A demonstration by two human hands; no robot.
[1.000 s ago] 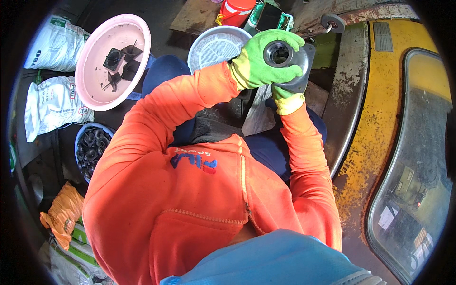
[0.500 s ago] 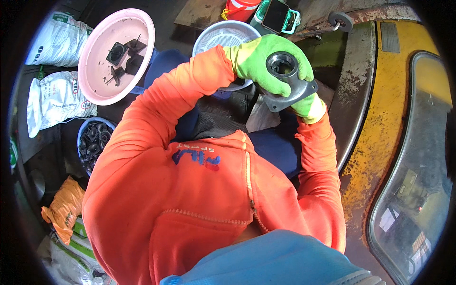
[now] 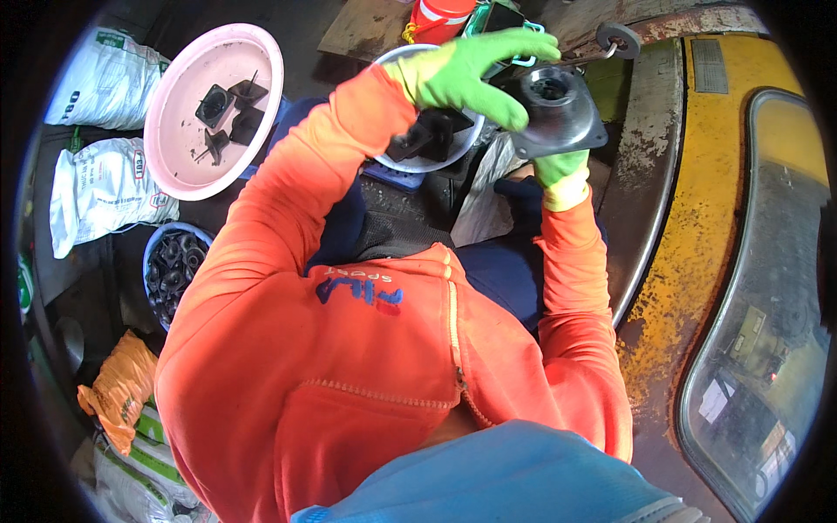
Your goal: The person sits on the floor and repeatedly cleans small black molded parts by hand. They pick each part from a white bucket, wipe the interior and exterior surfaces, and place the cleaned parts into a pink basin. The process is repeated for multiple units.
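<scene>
My right hand (image 3: 561,167), in a green and yellow glove, holds a black flanged part (image 3: 562,118) from below. The part has a squarish base with corner holes and a round collar with an opening on top. My right fingers are mostly hidden beneath it. To its left hovers my left hand (image 3: 475,77), gloved the same way, with thumb and fingers spread apart; the thumb tip comes close to the part's collar. Under my left wrist, a pale plastic basket (image 3: 466,144) contains black pieces (image 3: 427,135), partly covered by my arm.
At left stands a pink basin (image 3: 166,144) with several black square parts. Beside it are white sacks (image 3: 109,187) and a blue basket of small black pieces (image 3: 177,266). A red container (image 3: 440,19) is at the back. A rusty yellow machine panel (image 3: 671,288) with a window borders my right.
My left hand has let go of the part's top and opened, moving up and left. The part has shifted slightly right and up in my right hand.
</scene>
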